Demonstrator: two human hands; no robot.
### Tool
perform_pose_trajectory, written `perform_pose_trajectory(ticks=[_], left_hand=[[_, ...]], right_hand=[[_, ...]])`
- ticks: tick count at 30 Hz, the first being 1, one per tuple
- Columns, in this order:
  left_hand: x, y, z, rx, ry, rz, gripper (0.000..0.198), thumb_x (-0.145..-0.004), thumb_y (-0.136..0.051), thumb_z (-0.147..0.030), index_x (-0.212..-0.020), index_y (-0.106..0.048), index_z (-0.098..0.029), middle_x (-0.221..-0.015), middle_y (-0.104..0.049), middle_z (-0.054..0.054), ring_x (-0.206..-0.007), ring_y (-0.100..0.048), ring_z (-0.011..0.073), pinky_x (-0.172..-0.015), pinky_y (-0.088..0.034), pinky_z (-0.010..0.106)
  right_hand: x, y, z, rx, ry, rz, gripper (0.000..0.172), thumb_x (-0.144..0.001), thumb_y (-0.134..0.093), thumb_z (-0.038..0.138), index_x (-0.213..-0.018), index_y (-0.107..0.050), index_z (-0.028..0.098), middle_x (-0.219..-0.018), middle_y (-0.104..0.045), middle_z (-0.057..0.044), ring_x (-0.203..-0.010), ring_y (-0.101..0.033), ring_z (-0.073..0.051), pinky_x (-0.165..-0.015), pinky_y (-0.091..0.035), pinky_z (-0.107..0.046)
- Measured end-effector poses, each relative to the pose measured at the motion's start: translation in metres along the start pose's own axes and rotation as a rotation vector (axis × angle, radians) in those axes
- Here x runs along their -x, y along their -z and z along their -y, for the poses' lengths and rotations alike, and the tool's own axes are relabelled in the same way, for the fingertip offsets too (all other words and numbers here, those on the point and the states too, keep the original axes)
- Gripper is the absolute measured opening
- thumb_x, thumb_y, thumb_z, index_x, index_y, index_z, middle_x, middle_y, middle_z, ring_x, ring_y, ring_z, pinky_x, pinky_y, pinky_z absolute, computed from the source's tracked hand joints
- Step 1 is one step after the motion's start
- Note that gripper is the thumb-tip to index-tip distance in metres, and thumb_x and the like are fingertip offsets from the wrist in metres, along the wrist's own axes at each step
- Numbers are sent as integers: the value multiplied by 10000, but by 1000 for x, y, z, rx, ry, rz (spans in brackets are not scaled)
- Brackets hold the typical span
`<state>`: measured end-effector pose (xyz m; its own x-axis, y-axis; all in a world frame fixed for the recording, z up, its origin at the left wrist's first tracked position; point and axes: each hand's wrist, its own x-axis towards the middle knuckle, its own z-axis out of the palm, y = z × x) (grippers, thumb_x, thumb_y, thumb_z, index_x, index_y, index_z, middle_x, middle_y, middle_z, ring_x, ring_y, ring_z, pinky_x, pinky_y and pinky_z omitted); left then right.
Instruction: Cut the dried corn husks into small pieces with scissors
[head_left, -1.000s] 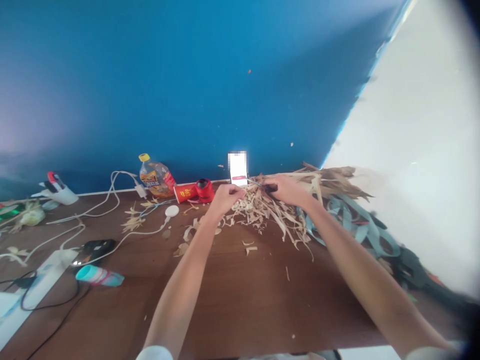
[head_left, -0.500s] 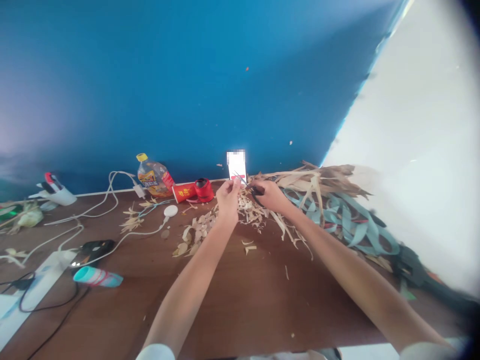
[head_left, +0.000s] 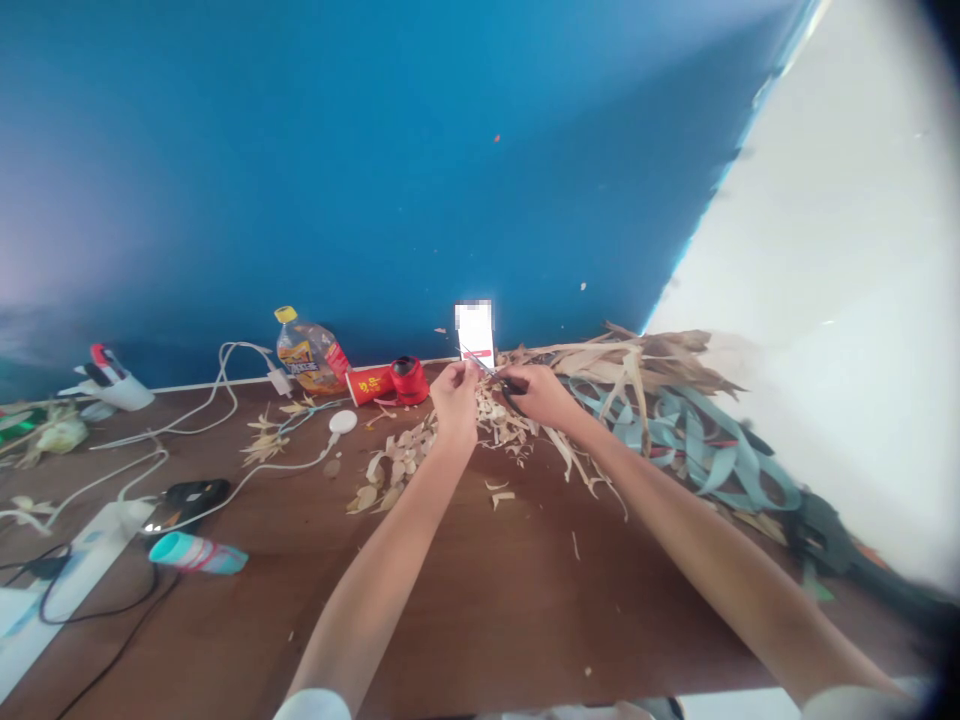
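Note:
My right hand (head_left: 546,394) is closed around the black handles of a pair of scissors (head_left: 516,394). The blades point left, towards the fingertips of my left hand (head_left: 454,400). Those fingers are pinched together, and whatever sits between them is too small to make out. Below both hands lies a heap of pale, dry husk scraps (head_left: 504,418). Rounded husk pieces (head_left: 397,460) spread to the left, partly hidden by my left forearm. Just behind the hands a lit phone (head_left: 474,332) leans upright against the blue wall.
Dried corn husks (head_left: 652,360) and a tangle of pale blue ribbon (head_left: 697,440) lie on the right. Leftward are a plastic bottle (head_left: 307,355), a red cup (head_left: 371,384), a white charger cable (head_left: 285,466), a turquoise cup (head_left: 199,554) and a power strip (head_left: 90,565).
My hands stay in nearly the same place, with the scissors still between them. The whole view has shifted very slightly.

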<state>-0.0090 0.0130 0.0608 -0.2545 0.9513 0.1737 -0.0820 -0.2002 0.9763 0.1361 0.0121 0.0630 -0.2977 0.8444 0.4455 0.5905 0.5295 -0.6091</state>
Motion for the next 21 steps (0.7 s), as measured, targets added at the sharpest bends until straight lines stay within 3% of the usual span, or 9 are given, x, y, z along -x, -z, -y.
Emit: perform_pose_trajectory(ticks=[8, 14, 21], left_hand=[[-2, 4, -2, 45, -23, 59, 249, -759, -634, -383, -751, -633, -134, -632, -554, -5, -563, -408, 72, -541, -322, 219], [-13, 20, -19, -134, -43, 267, 224, -740, -652, -363, -760, -676, -142, -731, -651, 36, -620, -482, 103, -592, -356, 236], [-23, 40, -37, -363, -85, 498, 269, -722, -666, -408, -712, -688, -140, -708, -661, 47, -608, -499, 120, -593, -350, 254]], right_hand=[[0, 9, 3, -22, -24, 51, 165, -735, -572, 250, -798, -688, 150, -630, -559, 1, -568, -406, -105, -545, -285, -230], [-3, 21, -2, -39, -37, 137, 198, -764, -550, 277, -817, -705, 166, -643, -584, -6, -559, -432, -111, -528, -282, -245], [-3, 39, -5, 59, -56, 275, 225, -743, -537, 222, -856, -729, 194, -602, -576, 1, -500, -386, -105, -505, -265, -263]])
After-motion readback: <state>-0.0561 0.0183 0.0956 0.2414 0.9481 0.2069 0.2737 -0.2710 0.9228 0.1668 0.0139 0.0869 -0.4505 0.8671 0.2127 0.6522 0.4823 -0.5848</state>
